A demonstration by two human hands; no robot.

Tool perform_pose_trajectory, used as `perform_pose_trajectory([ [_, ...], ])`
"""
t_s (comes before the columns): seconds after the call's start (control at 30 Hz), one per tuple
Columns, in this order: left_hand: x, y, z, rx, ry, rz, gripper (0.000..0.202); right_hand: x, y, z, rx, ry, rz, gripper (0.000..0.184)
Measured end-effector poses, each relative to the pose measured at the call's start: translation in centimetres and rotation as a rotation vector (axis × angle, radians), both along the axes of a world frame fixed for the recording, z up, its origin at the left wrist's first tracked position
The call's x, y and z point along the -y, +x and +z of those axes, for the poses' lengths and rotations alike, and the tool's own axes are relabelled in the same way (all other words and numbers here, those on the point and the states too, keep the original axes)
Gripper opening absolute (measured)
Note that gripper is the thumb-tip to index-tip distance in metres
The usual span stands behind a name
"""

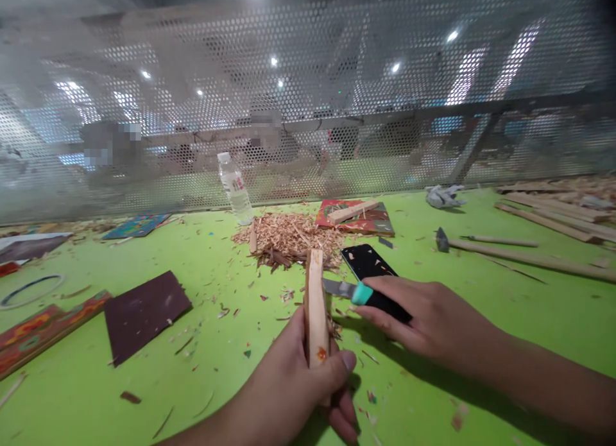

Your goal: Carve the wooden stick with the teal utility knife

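Observation:
My left hand (308, 375) is wrapped round the lower part of a pale wooden stick (316, 298), which points away from me with its far end raised. To the right, my right hand (414, 314) grips a utility knife (368, 296) with a black and teal handle. The knife's blade reaches left to the stick's right edge; whether it cuts into the wood I cannot tell. Just behind the knife lies a black phone (368, 260) with shavings on it. Beyond the stick's tip is a heap of wood shavings (293, 234).
A water bottle (235, 189) stands by the perforated metal screen (308, 112). Brown sandpaper (145, 314) and painted wood pieces (52, 330) lie left. At right are a hammer (520, 252), a crumpled white wad (443, 196) and wooden strips (553, 218). A painted board (385, 223) lies behind the phone.

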State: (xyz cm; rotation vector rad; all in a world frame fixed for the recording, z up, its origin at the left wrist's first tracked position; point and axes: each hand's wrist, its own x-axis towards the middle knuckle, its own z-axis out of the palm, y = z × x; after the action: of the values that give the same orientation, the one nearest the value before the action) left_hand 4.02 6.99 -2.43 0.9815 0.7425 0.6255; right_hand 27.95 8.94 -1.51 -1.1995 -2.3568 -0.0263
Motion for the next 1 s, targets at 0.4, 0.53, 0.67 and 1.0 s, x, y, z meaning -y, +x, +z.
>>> perform_pose_trajectory([
  [0.4, -0.3, -0.4, -0.2, -0.049, 0.082, -0.029, 0.063, 0.2, 0.0, -0.2, 0.0, -0.096, 0.059, 0.037],
  [0.53, -0.2, -0.4, -0.2, -0.038, 0.07, -0.023, 0.065, 0.3, 0.0, -0.3, 0.007, -0.121, 0.067, 0.039],
  [0.67, -0.1, -0.5, 0.0, -0.044, 0.08, -0.027, 0.062, 0.4, 0.0, -0.3, -0.007, -0.119, 0.087, 0.036],
  [1.0, -0.2, -0.7, -1.3, 0.153, 0.013, 0.158, 0.046, 0.0, 1.1, 0.8, 0.107, -0.123, 0.163, 0.043],
])
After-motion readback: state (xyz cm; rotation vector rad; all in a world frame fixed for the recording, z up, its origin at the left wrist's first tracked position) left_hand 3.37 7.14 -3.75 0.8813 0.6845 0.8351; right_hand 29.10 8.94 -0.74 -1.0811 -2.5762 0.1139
